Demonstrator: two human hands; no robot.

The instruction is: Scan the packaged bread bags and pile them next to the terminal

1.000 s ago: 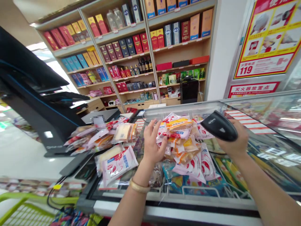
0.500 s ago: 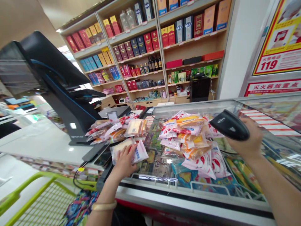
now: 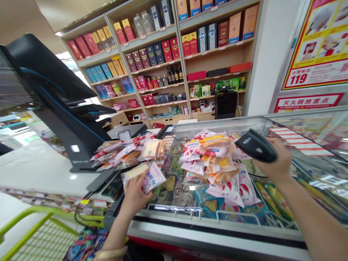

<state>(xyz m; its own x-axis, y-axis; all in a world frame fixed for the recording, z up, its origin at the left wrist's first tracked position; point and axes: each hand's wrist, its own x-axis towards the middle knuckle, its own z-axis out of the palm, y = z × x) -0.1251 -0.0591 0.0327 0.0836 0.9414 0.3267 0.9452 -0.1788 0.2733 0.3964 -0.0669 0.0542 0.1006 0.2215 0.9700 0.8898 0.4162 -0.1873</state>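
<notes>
My right hand (image 3: pixel 276 165) is closed around a black barcode scanner (image 3: pixel 257 145), held above the glass top to the right of a heap of packaged bread (image 3: pixel 214 154). The scanner's head points left, toward that heap. At the left end of the glass, my left hand (image 3: pixel 136 197) has its bent fingers on a clear, pink-and-white bread packet (image 3: pixel 153 177). The undersides of those fingers are hidden. Just behind this packet, a second heap of bread packets (image 3: pixel 127 152) lies beside the checkout terminal, with a cream-coloured one (image 3: pixel 150 149) on its right side.
Under the glass top of the freezer (image 3: pixel 187 224) lie frozen packs. A black checkout terminal (image 3: pixel 62 105) stands on the white counter (image 3: pixel 35 163) at left. A green shopping cart (image 3: pixel 29 217) is at lower left. Shelves of boxed bottles (image 3: pixel 160 54) line the back.
The view has swung slightly right, so everything sits further left in the picture. My left fingers have drawn closer together on the bread packet. My right hand still holds the scanner.
</notes>
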